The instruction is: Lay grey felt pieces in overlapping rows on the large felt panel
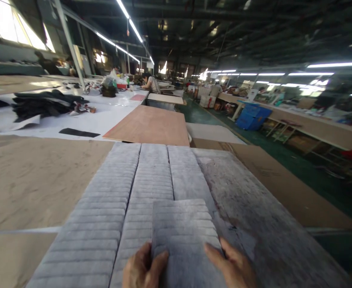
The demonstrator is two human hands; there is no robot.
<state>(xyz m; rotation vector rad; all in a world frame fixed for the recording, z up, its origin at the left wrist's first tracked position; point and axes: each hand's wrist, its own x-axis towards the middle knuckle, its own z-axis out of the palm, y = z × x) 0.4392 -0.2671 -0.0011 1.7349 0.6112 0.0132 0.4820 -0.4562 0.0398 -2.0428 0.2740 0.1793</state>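
A bundle of overlapping grey fabric pieces point(185, 236) is between my hands, low in the view. My left hand point(146, 266) grips its left edge, thumb on top. Around the right edge, my right hand point(231, 264) is closed with its thumb on the upper face. Beneath and beyond the bundle lie rows of the same grey pieces, overlapped like shingles: a left row point(95, 216), a middle row point(152, 172) and a right row point(186, 172). The bundle covers the near part of the right row. The fingers under the bundle are partly hidden.
To the right is a stained grey board point(254, 196), with cardboard point(284, 184) beyond it. Brown paper point(38, 180) covers the left side. A wooden board point(152, 124) lies ahead. Dark cloth point(44, 104) is piled at the left. A person point(151, 84) leans over a far table.
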